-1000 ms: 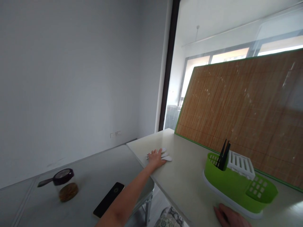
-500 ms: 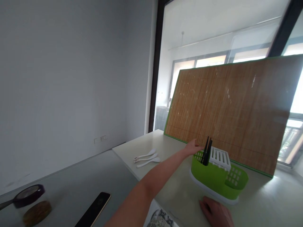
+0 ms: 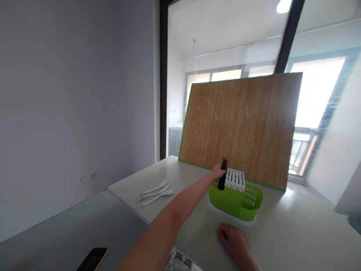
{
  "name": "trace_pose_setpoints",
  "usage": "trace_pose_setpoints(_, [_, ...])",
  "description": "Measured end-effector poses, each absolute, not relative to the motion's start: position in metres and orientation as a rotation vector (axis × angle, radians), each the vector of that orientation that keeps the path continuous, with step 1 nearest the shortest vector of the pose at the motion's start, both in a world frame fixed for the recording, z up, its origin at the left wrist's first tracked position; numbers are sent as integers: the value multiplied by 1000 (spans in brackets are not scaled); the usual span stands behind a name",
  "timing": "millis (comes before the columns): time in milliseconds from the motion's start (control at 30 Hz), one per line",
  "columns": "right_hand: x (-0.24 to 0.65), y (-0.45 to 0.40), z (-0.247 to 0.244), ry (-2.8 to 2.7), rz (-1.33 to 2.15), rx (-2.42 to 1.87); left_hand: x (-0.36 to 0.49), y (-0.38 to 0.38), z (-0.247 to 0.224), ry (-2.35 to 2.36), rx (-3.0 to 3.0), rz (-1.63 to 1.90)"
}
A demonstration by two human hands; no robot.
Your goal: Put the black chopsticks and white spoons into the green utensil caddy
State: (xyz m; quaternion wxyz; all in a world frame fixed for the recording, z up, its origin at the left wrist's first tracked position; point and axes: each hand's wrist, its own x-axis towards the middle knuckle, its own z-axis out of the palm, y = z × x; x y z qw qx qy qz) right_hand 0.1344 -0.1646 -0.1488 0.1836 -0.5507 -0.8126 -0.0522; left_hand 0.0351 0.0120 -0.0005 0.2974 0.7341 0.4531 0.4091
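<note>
My left hand [image 3: 218, 171] reaches forward, its fingers closed round a bundle of black chopsticks [image 3: 222, 182]. The chopsticks stand upright in the left end of a green utensil holder [image 3: 229, 203] with a white base. A white slatted rack [image 3: 235, 178] sits across the middle of the holder, and its perforated right compartment shows. My right hand [image 3: 232, 238] rests on the white table [image 3: 194, 229] just in front of the holder, fingers curled and seemingly around nothing. To the left of my left arm lie three white spoons [image 3: 156, 192], side by side.
A large bamboo board [image 3: 239, 128] with green edging leans against the window behind the holder. Below the table's left edge lies a dark phone [image 3: 93, 259]. Patterned fabric [image 3: 180, 261] shows under my left arm.
My left hand has closed on the chopsticks, which it was only beside before. The view has turned right, so everything sits further left. My right hand stays curled on the table.
</note>
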Motion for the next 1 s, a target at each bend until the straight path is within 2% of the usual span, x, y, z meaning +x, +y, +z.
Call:
trace_pose_setpoints(233, [133, -164, -146, -2278, -161, -1572, 30, -14, -4, 1328, 2019, 1197])
trace_pose_setpoints(633, [129, -164, -146, -2232, -186, -1619, 7, -36, -21, 1300, 2271, 1045])
trace_pose_setpoints(867, [127, -163, -146, -2208, -206, -1619, 13, -39, -25, 1273, 2190, 1306])
trace_pose_setpoints(1000, [127, -163, -148, -2200, -223, -1621, 14, -30, 4, 1162, 1990, 1600])
